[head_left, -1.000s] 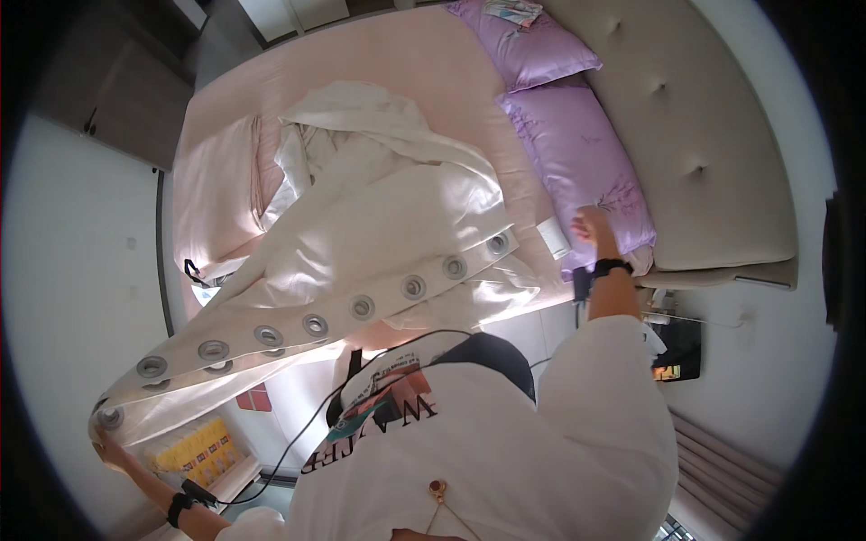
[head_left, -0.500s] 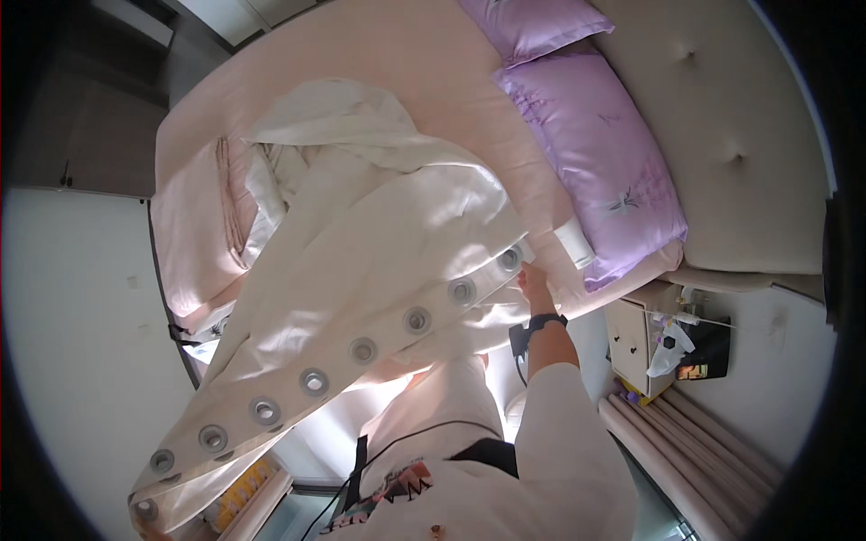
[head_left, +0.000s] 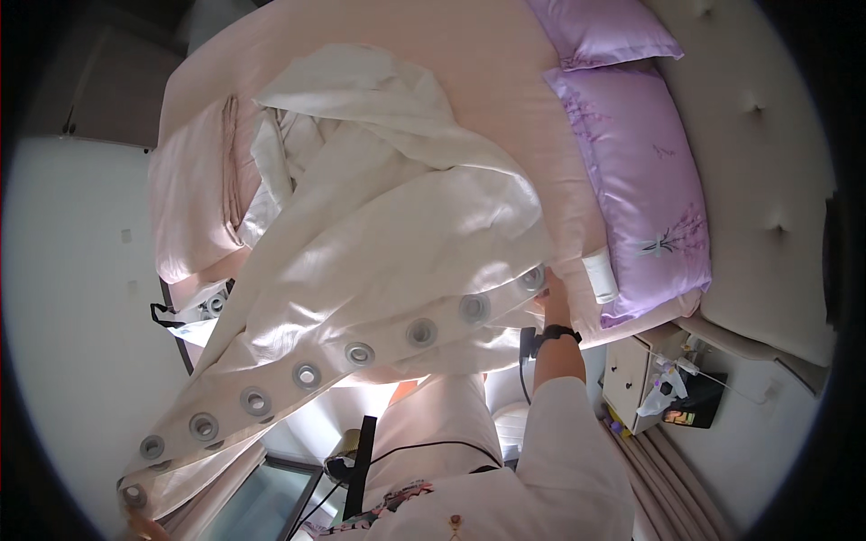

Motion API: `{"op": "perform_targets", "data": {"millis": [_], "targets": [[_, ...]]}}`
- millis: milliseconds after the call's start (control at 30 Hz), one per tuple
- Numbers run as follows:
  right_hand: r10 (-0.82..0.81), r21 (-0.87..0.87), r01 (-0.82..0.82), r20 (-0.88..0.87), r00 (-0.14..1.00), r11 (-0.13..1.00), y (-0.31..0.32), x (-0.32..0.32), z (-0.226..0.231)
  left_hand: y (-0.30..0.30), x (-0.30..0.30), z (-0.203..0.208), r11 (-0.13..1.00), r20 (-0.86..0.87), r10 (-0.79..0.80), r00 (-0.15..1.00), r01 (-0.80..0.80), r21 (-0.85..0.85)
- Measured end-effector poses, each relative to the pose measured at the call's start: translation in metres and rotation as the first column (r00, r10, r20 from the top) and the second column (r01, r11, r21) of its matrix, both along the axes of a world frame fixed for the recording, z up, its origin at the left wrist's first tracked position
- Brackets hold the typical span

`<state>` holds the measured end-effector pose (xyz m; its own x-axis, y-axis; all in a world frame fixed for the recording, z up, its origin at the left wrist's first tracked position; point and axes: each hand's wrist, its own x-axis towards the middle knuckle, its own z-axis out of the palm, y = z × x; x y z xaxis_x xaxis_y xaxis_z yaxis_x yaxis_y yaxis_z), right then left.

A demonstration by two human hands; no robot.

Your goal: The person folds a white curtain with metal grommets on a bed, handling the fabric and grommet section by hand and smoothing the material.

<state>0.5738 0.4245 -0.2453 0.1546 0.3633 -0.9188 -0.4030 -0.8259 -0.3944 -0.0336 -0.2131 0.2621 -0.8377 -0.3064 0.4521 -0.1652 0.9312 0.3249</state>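
A large cream grommet curtain lies spread and folded over the bed, its near edge lined with several grey ring eyelets. My right hand is closed on the right end of that edge, beside the last eyelet; a dark band circles the wrist. At the lower left, my left hand shows only in part at the picture's rim, gripping the other end of the edge. The eyelet strip runs slanting between both hands, and its left end hangs off the bed.
The bed has a pink sheet, folded pink bedding, purple pillows and a white roll. A bag sits at the left corner. Right of me stand a nightstand and a drawn curtain.
My view has shifted, so the bed and pillows sit farther right. The curtain's eyelet edge stays stretched between both hands, slightly lower at its right end.
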Motion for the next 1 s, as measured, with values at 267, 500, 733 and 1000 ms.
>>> {"op": "perform_targets", "data": {"millis": [267, 500, 733, 1000], "targets": [[0.129, 0.116, -0.299, 0.716, 0.686, 0.947, 0.018, 0.035, 0.049, -0.046, 0.010, -0.027, 0.996, 0.014, -0.011, 1.000, 0.009, 0.087], [-0.473, 0.514, -0.405, 0.857, 0.203, 0.756, 0.117, 0.061, 0.281, -0.041, 0.033, -0.036, 0.976, 0.022, -0.006, 1.000, 0.001, 0.219], [-0.448, 0.469, -0.787, 0.850, 0.278, 0.401, 0.152, 0.013, 0.388, -0.010, 0.057, -0.047, 0.822, -0.083, -0.534, 0.841, 0.540, 0.183], [-0.104, 0.480, -0.715, 0.790, 0.604, -0.508, -0.035, -0.243, 0.489, 0.283, 0.190, -0.003, -0.227, -0.068, -0.973, -0.222, 0.971, 0.079]]}}
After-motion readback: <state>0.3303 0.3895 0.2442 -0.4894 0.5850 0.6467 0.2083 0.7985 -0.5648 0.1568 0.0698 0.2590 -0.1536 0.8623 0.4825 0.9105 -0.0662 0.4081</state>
